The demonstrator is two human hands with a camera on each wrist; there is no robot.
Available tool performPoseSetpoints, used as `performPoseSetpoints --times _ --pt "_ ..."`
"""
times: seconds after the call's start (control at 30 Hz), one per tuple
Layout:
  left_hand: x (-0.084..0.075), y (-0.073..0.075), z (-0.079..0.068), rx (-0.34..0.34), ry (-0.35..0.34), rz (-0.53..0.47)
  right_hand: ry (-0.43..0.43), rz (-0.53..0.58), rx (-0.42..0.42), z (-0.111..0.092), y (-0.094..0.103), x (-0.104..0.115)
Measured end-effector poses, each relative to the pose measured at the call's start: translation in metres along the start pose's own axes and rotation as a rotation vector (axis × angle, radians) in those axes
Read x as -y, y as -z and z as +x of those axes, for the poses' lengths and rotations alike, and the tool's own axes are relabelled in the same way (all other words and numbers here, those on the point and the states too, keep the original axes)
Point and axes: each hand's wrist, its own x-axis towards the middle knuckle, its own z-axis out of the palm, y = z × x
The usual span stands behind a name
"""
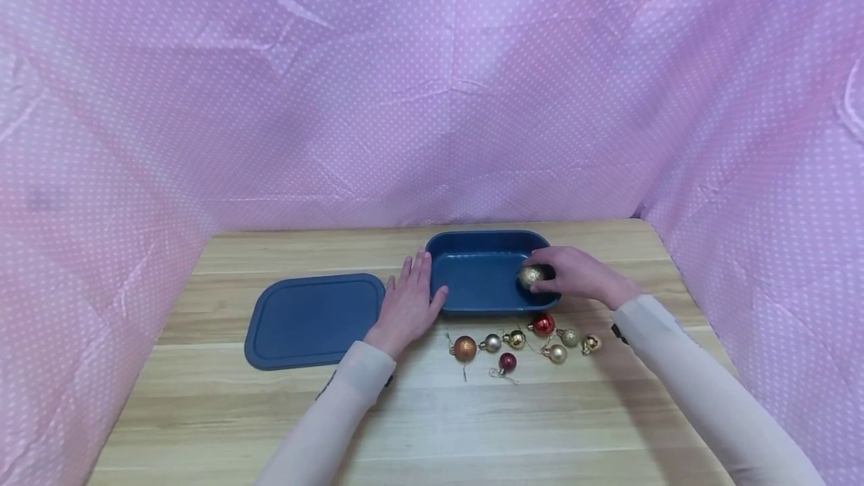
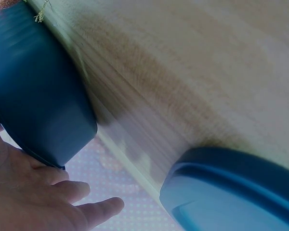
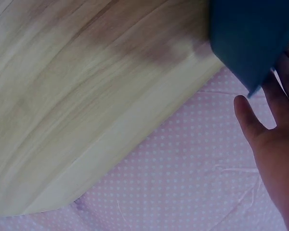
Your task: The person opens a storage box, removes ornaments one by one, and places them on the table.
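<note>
A deep blue rectangular box (image 1: 482,283) stands uncovered near the table's far edge. My right hand (image 1: 574,272) reaches over its right end and holds a glittery gold Christmas bauble (image 1: 531,277) inside the box. In the right wrist view, that hand (image 3: 277,149) wraps past the box rim, and the bauble is mostly cut off. Against the box's left wall my left hand (image 1: 408,298) rests with its fingers straight, the thumb over the near left corner. The left wrist view has this hand (image 2: 38,192) pressed along the box rim.
Several small baubles lie in front of the box, among them a copper one (image 1: 463,349), a red one (image 1: 542,324) and a dark red one (image 1: 508,362). Left of the box lies a flat blue lid (image 1: 313,321). Pink dotted cloth (image 1: 445,96) hangs around the wooden table (image 1: 432,426).
</note>
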Motion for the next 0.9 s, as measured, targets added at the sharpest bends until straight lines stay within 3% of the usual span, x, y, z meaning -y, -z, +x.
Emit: performPoseSetpoints --times 0.47,0.9 --pt "0.001 -0.001 0.001 -0.002 -0.001 0.021 0.014 0.044 -0.046 -0.009 0.009 0.015" --pt "0.001 -0.002 0.000 -0.009 -0.004 0.012 0.064 0.071 -0.160 -0.024 0.011 0.029"
